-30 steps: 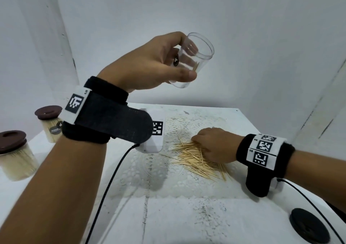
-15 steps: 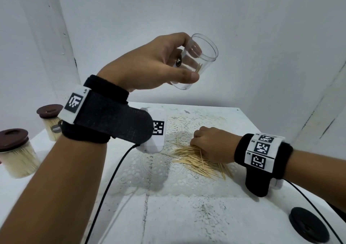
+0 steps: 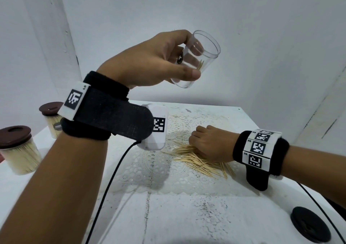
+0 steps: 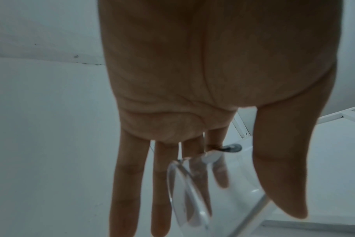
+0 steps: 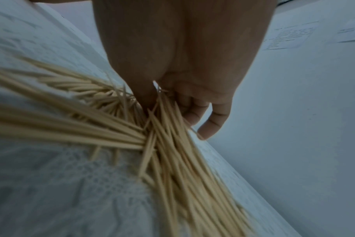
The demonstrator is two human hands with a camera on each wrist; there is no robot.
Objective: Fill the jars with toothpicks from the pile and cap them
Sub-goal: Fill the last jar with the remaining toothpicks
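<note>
Lifted slightly higher and tipped further than a second ago: clear jar (image 3: 196, 60), gripped between thumb and fingers of left hand (image 3: 149, 60), held in the air above the table (image 3: 187, 215), mouth angled up and away, a few toothpicks visible inside. Right hand (image 3: 209, 142) shifted a little along the toothpick pile (image 3: 198, 159) on the lace mat (image 3: 149, 168), fingers curled down and closed around a bunch of sticks. Two filled jars, near capped jar (image 3: 17, 150) and far capped jar (image 3: 51, 118), standing at the table's left edge. Loose dark lid (image 3: 309, 227) lying flat near the right front corner.
</note>
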